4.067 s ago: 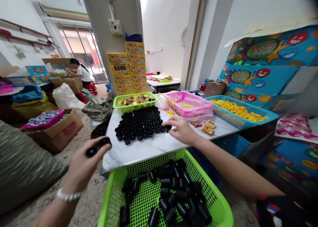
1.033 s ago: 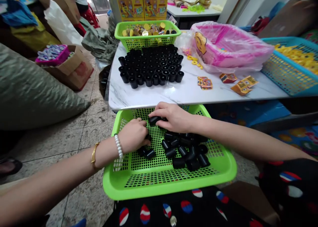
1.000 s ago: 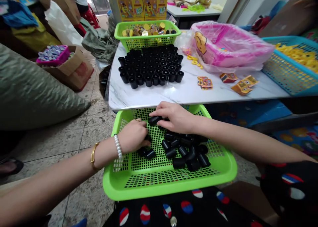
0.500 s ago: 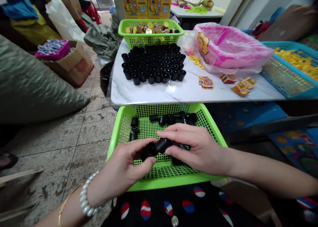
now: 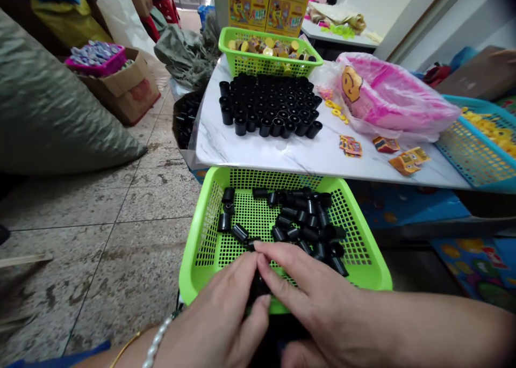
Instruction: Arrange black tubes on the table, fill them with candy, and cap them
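My left hand and my right hand meet over the near rim of a green mesh basket on my lap. Their fingers are closed together round a black plastic tube, mostly hidden between them. Several loose black tubes lie in the basket. On the white marble table beyond it stand many upright black tubes in a tight block.
A green basket of gold coins, a pink bagged tray, small orange packets and a blue basket of yellow rings sit on the table. A grey sack and a cardboard box are on the floor at left.
Both hands have drawn back from the basket's middle toward me, staying together round black tubes. The view has tilted down and the basket looks nearer.
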`<state>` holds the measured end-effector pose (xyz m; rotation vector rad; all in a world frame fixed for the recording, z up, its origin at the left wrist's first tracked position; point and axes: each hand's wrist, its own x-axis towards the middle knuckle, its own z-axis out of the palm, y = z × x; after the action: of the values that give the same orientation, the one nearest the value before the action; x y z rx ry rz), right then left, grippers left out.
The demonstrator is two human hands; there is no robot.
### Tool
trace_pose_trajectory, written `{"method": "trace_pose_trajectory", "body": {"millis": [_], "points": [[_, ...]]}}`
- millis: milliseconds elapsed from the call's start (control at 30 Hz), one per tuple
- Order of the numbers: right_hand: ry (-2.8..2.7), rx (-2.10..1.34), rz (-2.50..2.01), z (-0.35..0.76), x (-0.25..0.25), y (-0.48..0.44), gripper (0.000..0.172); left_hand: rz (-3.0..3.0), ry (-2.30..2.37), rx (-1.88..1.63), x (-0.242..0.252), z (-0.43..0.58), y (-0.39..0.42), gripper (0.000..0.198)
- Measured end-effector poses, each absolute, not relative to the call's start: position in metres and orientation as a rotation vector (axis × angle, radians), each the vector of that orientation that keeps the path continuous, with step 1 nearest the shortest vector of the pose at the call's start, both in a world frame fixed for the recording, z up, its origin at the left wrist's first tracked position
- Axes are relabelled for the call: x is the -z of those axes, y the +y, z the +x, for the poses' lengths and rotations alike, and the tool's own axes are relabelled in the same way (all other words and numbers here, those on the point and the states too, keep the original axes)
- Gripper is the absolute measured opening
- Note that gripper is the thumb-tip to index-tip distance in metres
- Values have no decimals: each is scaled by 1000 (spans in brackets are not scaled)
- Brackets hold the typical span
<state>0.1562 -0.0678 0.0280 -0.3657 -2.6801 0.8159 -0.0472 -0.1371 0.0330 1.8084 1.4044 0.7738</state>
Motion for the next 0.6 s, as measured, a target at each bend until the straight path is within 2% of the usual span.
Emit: {"method": "trace_pose_trajectory", "body": {"millis": [33, 100, 167, 200, 300, 433, 533, 600], "points": [[-2719, -865, -349, 157, -35, -62, 105, 1813, 1397, -777, -34, -47, -138, 31], [-2772, -1047, -274, 154, -50, -40, 87, 1814, 1341, -781, -35, -47, -138, 20], [-2772, -1231, -107, 144, -58, -9, 41, 1850, 1269, -780, -37, -47, -135, 11], [-2744, -1188, -102, 136, -57, 7, 26, 1870, 1244, -772, -38, -47, -134, 18], [-2785, -534, -323, 98, -32, 46, 24, 1832, 1252, -794, -40, -50, -131, 29], [-3166, -63, -46, 43, 18, 71, 28, 1598, 1402, -967, -36, -67, -129, 21], [-3251, -50, -97, 27, 35, 78, 24, 1406, 1590, -1163, -31, -80, -127, 23], [-3126, -309, -294, 34, 31, 76, 18, 1283, 1728, -1251, -28, -85, -126, 19]]}}
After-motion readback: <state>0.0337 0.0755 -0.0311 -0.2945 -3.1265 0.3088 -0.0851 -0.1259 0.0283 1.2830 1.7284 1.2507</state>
